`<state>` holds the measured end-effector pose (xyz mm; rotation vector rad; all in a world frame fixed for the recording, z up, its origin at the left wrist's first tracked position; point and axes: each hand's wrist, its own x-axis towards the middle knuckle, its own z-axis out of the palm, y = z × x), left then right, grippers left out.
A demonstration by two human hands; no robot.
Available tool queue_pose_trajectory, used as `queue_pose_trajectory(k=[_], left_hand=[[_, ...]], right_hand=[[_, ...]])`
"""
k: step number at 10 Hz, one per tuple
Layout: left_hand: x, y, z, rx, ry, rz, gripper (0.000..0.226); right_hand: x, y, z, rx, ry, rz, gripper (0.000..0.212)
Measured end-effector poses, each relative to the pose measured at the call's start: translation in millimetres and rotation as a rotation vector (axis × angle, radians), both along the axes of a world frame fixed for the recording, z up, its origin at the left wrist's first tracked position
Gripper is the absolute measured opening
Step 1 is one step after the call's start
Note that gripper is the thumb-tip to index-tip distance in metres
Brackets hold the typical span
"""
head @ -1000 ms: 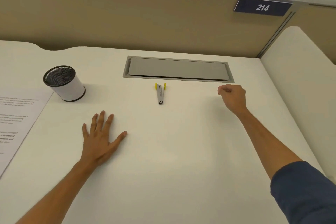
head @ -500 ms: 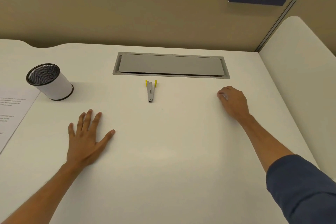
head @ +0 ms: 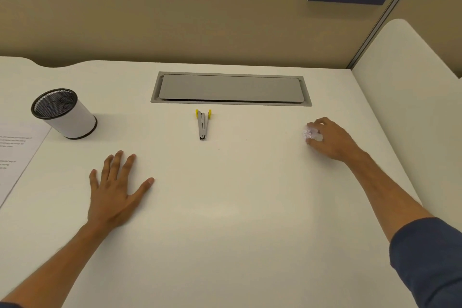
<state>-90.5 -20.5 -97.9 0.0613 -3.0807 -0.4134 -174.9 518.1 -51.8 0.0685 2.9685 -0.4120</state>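
Observation:
My right hand [head: 331, 141] rests low on the white desk [head: 225, 207] at the right. Its curled fingers and thumb close round a small white crumpled wad [head: 309, 134], which touches the desk. Whether the wad is paper I cannot tell. My left hand [head: 115, 190] lies flat on the desk at the left, fingers spread and holding nothing. A small grey stapler-like tool with yellow tips [head: 203, 125] lies between the hands, nearer the back, untouched.
A white pen cup with a black mesh inside [head: 63, 112] stands at the back left. A printed sheet [head: 17, 155] lies at the left edge. A grey cable hatch [head: 231, 89] is set into the desk's back. A white side partition [head: 412, 97] bounds the right.
My right hand has come down from just above the desk onto it, and its fingers have loosened so the white wad now shows. My left hand stays flat.

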Motion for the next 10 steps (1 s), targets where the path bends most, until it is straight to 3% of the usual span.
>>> queue_pose_trajectory(k=[2, 6, 7, 8, 9, 10], left_hand=[[0, 0, 0, 0.003, 0.003, -0.002, 0.087], [0, -1, -2, 0.001, 0.008, -0.001, 0.088], [0, -2, -2, 0.000, 0.015, -0.002, 0.088], [0, -2, -3, -0.001, 0.019, -0.003, 0.087], [-1, -2, -4, -0.003, 0.031, -0.006, 0.087], [0, -3, -4, -0.005, 0.024, -0.009, 0.087]], right_hand=[[-8, -11, 5, -0.052, 0.072, 0.035, 0.022], [-4, -34, 2, 0.095, 0.186, 0.007, 0.026], [-4, -30, 0, -0.026, 0.212, -0.054, 0.024], [-5, -26, 3, -0.272, 0.217, -0.215, 0.017], [-6, -26, 13, -0.837, 0.204, -0.524, 0.016], [-6, -36, 23, -1.162, 0.136, -0.633, 0.019]])
